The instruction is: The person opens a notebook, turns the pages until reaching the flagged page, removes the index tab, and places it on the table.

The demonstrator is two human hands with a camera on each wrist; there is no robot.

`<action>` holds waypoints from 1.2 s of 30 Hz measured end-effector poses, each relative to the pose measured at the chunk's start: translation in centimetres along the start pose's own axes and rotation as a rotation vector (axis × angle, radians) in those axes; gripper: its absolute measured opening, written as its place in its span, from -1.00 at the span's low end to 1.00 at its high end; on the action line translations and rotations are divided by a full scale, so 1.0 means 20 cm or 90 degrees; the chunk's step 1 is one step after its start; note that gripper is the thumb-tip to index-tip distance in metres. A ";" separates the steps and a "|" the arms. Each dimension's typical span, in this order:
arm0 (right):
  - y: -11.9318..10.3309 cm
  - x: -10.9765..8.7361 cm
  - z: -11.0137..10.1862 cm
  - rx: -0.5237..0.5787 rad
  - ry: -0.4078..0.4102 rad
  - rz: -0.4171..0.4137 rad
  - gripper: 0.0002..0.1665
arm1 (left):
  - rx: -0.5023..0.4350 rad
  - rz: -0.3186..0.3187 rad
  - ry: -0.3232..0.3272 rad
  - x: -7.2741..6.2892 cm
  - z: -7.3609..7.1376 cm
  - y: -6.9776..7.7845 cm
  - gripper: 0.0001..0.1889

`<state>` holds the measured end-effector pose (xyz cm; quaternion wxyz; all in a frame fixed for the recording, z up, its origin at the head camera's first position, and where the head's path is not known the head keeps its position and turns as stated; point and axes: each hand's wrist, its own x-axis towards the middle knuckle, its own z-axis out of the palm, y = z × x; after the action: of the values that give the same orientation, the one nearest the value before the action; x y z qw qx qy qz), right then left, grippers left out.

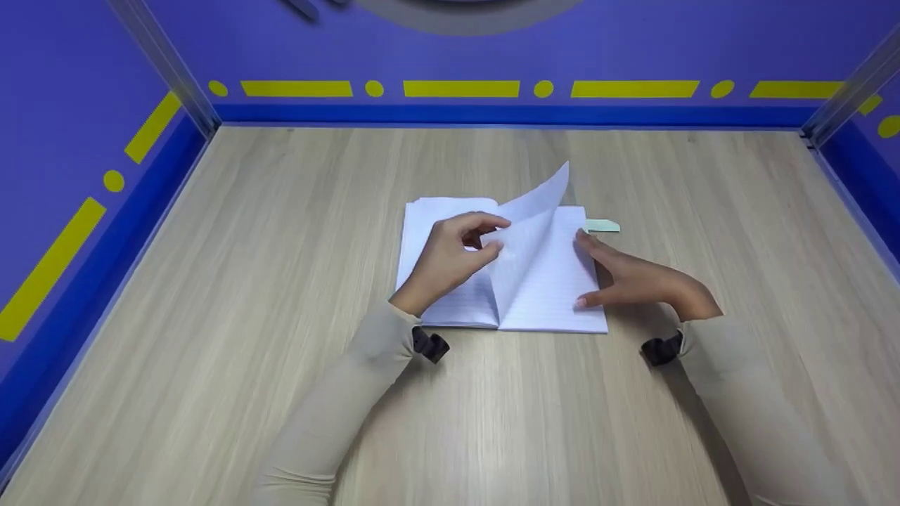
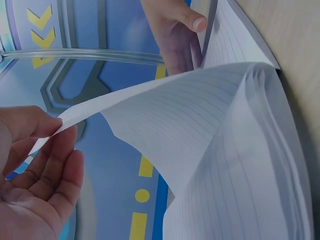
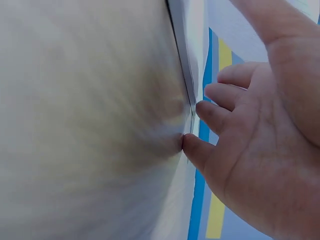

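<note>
A notebook (image 1: pixel 552 309) with lined white pages lies open on the table. My left hand (image 1: pixel 450 254) pinches one raised page (image 1: pixel 531 221) between thumb and fingers over the middle of the spread; the left wrist view shows this page (image 2: pixel 165 107) curving up from the fold. At the notebook's right edge is my right hand (image 1: pixel 640 281), its thumb and fingertips at the right-hand page. In the right wrist view the fingers of this hand (image 3: pixel 250 140) are spread and loosely bent, gripping nothing. A pale green strip (image 1: pixel 603 225) sticks out from under the right side.
The wood-grain table (image 1: pixel 246 281) surrounds the notebook. Blue panels (image 1: pixel 450 60) with yellow dashes and dots stand along the back and both sides. A black wrist camera (image 1: pixel 430 345) is strapped on the left sleeve, another camera (image 1: pixel 661 350) on the right.
</note>
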<state>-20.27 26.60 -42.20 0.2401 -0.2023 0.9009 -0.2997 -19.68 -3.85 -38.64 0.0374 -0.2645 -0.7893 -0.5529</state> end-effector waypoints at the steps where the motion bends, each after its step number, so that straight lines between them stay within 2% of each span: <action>1: 0.00 0.00 0.00 -0.003 -0.002 -0.001 0.36 | 0.003 0.000 0.000 0.00 0.00 0.00 -0.73; 10: 0.01 0.00 0.01 -0.011 -0.012 -0.005 0.36 | 0.052 0.018 -0.012 -0.02 -0.05 -0.03 -0.70; 21: 0.01 0.00 0.02 -0.042 -0.025 -0.033 0.35 | 0.120 0.055 -0.078 -0.04 -0.11 -0.06 -0.53; 36: 0.00 -0.01 0.01 -0.039 -0.031 -0.045 0.33 | 0.269 0.091 -0.142 -0.08 -0.19 -0.10 -0.41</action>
<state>-20.05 26.58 -42.32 0.2447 -0.2483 0.8959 -0.2753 -20.13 -8.22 -39.37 0.0440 -0.3651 -0.8660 -0.3388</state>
